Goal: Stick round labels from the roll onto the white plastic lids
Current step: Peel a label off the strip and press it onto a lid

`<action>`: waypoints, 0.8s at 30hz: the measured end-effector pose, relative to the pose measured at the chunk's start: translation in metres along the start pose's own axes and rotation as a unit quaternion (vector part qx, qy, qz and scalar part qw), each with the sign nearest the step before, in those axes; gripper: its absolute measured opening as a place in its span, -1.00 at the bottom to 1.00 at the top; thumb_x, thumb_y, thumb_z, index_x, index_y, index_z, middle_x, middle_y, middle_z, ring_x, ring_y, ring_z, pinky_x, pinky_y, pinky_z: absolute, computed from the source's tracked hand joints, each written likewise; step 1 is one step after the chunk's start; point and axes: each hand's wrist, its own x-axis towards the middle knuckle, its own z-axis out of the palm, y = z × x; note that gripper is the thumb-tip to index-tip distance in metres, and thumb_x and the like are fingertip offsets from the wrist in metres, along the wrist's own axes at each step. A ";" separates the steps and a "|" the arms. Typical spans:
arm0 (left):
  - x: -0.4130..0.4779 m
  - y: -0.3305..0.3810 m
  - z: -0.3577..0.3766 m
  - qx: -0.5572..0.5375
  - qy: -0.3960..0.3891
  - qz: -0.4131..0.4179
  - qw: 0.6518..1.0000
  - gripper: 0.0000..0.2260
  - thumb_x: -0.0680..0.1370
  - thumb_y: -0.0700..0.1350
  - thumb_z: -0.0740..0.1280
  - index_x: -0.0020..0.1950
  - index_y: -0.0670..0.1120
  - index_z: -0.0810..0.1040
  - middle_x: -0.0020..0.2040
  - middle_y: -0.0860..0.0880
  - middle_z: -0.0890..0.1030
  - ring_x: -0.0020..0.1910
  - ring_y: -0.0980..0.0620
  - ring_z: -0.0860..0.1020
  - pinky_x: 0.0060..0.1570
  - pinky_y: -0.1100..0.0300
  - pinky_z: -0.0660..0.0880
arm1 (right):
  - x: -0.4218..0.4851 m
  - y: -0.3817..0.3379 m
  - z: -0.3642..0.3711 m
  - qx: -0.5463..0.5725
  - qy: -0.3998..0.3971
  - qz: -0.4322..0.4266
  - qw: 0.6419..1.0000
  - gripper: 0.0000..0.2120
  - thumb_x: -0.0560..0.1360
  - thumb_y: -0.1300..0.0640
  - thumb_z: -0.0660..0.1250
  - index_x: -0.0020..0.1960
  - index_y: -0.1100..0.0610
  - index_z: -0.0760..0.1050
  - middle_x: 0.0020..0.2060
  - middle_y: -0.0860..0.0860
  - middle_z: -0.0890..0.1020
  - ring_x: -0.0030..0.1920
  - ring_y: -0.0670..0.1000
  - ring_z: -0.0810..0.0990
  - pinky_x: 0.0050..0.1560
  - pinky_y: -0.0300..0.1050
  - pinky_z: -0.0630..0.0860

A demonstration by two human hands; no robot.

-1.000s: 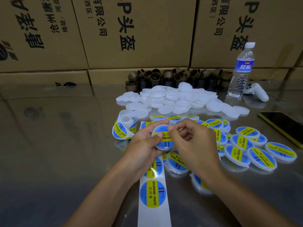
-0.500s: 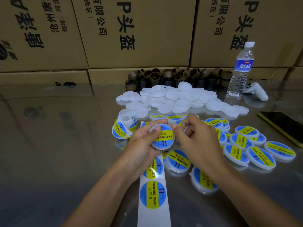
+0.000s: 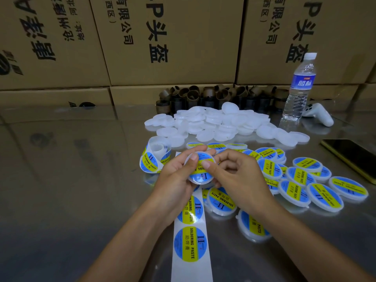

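Both hands are up over the bench. The left hand grips one white lid by its rim, thumb on top. The right hand pinches the same lid, thumb flat on the blue-and-yellow label and fingers curled at the right edge. The lid is held just above the near-centre of the bench.

Under the left wrist runs the backing strip with two labels showing, reading "SOLDERING PASTE" and 助焊膏. It leads to the label roll, just left of the hands. Right of the hands, more than a dozen labelled lids crowd together and overlap. Farther back lies a heap of blank lids, too many to count. Behind it sits a huddle of brown cardboard cores.

At far right are one water bottle, one white controller and one dark phone. Cardboard boxes wall the back, printed 有限公司 and 头盔.
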 end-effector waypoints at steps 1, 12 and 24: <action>0.000 0.000 0.000 0.000 0.002 0.001 1.000 -0.72 0.46 -0.10 0.25 0.13 -0.15 0.55 0.09 -0.10 0.68 0.06 -0.04 0.65 0.00 0.11 0.61 | -0.001 0.000 0.001 -0.005 -0.011 -0.001 1.000 -0.85 0.38 0.14 0.49 -0.16 0.13 0.53 -0.42 0.05 0.62 -0.39 0.02 0.62 -0.29 -0.17 0.58; -0.001 -0.004 -0.002 0.076 0.028 -0.006 0.997 -0.76 0.57 -0.11 0.22 0.06 -0.24 0.56 -0.03 -0.23 0.67 -0.09 -0.09 0.66 -0.10 0.13 0.61 | -0.001 -0.002 0.001 0.012 0.000 0.006 1.000 -0.85 0.43 0.15 0.43 -0.04 0.09 0.51 -0.42 0.01 0.64 -0.39 -0.01 0.62 -0.24 -0.09 0.62; 0.000 -0.009 -0.006 0.168 0.032 0.014 0.985 -0.64 0.33 -0.11 0.43 0.11 -0.14 0.58 -0.02 -0.14 0.70 -0.09 -0.05 0.66 0.02 0.07 0.59 | -0.001 -0.003 0.001 -0.003 0.066 0.020 0.998 -0.94 0.52 0.13 0.33 -0.13 0.07 0.50 -0.51 -0.02 0.61 -0.49 -0.08 0.60 -0.35 -0.18 0.55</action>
